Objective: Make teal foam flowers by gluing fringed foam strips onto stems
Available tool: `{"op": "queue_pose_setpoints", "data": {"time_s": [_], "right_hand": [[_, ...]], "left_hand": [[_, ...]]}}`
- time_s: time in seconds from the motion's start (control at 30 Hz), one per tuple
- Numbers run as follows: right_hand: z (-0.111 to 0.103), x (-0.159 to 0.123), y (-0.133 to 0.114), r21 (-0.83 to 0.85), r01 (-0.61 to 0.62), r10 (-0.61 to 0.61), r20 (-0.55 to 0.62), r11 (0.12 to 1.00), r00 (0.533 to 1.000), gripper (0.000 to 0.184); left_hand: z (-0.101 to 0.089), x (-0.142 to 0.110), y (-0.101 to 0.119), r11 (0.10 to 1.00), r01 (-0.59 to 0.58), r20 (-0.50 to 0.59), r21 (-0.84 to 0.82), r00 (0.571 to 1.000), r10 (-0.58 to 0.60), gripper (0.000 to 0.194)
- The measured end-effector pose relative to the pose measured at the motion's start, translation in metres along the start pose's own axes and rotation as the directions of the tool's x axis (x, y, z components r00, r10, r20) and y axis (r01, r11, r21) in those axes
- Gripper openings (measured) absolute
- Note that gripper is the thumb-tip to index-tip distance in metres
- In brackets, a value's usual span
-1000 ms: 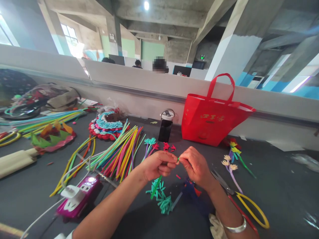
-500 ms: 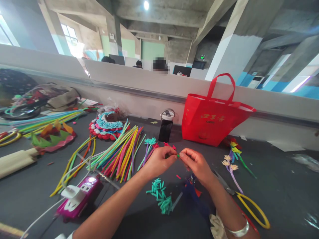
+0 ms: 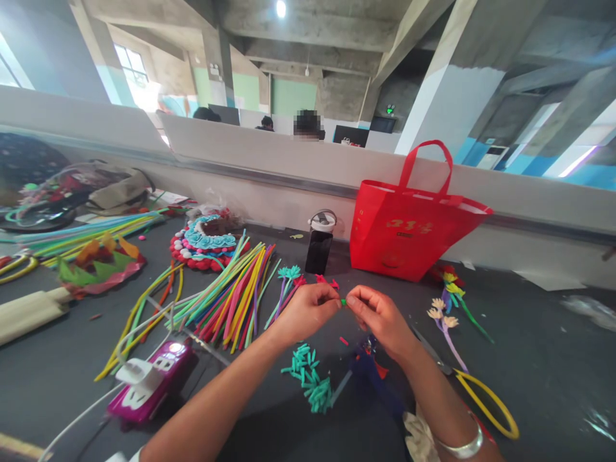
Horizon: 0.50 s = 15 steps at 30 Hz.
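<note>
Between my two hands is a small green piece (image 3: 343,302), mostly covered by the fingertips; its exact kind I cannot make out. My left hand (image 3: 312,309) pinches it from one side, and my right hand (image 3: 380,316) pinches it from the other. Below them a pile of short teal pieces (image 3: 312,380) lies on the dark table. A small red piece (image 3: 344,341) is just under the fingers. Behind my left hand stand teal craft flowers (image 3: 289,273) on thin stems. Scissors with yellow handles (image 3: 486,401) lie beside my right forearm.
A bundle of coloured craft stems (image 3: 235,295) lies left of my hands, near a purple power strip (image 3: 153,378) with white cables. Behind stand a bottle (image 3: 322,222), a phone (image 3: 318,251) and a red bag (image 3: 409,231). Pale craft flowers (image 3: 443,314) lie at right.
Both hands keep their pinch on the small green piece, almost unmoved. The whole view has shifted very slightly.
</note>
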State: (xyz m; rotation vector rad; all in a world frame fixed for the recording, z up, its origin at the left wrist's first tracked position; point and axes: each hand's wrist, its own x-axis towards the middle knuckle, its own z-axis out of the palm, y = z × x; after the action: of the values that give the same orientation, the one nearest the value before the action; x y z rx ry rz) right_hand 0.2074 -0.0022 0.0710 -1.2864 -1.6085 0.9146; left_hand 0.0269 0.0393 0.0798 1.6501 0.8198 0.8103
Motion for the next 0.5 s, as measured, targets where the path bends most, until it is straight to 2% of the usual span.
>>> {"op": "queue_pose_setpoints", "data": {"time_s": [0.13,0.2,0.3,0.37,0.43,0.5], "right_hand": [[-0.001,0.000,-0.003,-0.084,0.082,-0.083,-0.005,0.993,0.997,0.027],[-0.001,-0.001,-0.004,-0.130,0.136,-0.138,-0.003,0.982,0.990,0.024],[-0.001,-0.001,-0.003,-0.218,0.261,-0.266,0.011,0.940,0.964,0.020],[-0.002,-0.001,-0.001,-0.331,0.428,-0.436,0.056,0.841,0.898,0.016],[-0.004,0.001,0.000,-0.431,0.579,-0.588,0.129,0.692,0.799,0.013],[-0.006,0.002,0.002,-0.483,0.641,-0.652,0.174,0.597,0.738,0.012]], "left_hand": [[-0.002,0.000,0.001,0.957,0.164,0.051,-0.238,0.986,-0.156,0.023],[-0.005,0.001,0.001,0.882,0.270,0.132,-0.386,0.962,-0.237,0.023],[-0.010,0.002,0.002,0.760,0.395,0.283,-0.516,0.916,-0.284,0.022],[-0.014,0.003,0.001,0.723,0.446,0.353,-0.528,0.889,-0.290,0.021],[-0.015,0.004,0.001,0.708,0.477,0.396,-0.520,0.869,-0.295,0.019],[-0.016,0.004,0.000,0.702,0.492,0.413,-0.514,0.860,-0.300,0.019]]}}
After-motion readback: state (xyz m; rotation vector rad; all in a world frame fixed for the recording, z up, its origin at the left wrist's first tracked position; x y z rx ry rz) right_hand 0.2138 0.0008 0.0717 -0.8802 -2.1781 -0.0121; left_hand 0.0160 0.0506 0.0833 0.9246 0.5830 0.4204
